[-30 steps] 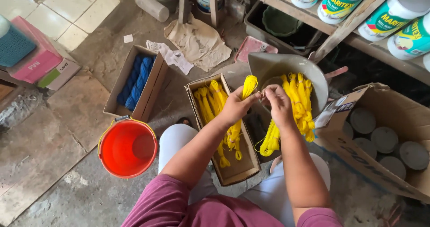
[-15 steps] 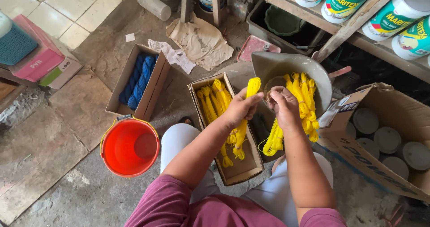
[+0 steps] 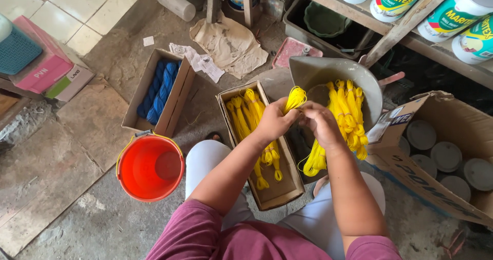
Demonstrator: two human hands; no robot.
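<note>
The yellow hank (image 3: 295,99) sits pinched between your hands, raised above the long box (image 3: 287,188) so its loops hang free. Your left hand (image 3: 275,120) clamps its top; your right hand (image 3: 319,122) is closed on the cord just beside it, knuckles nearly touching. More yellow hanks drape over the grey pan (image 3: 313,70) at your right, within easy reach. An orange bucket (image 3: 150,167) stands beside your left knee.

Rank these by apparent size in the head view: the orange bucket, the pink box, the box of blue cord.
1. box of blue cord
2. orange bucket
3. pink box, partly covered, so uncertain
</note>
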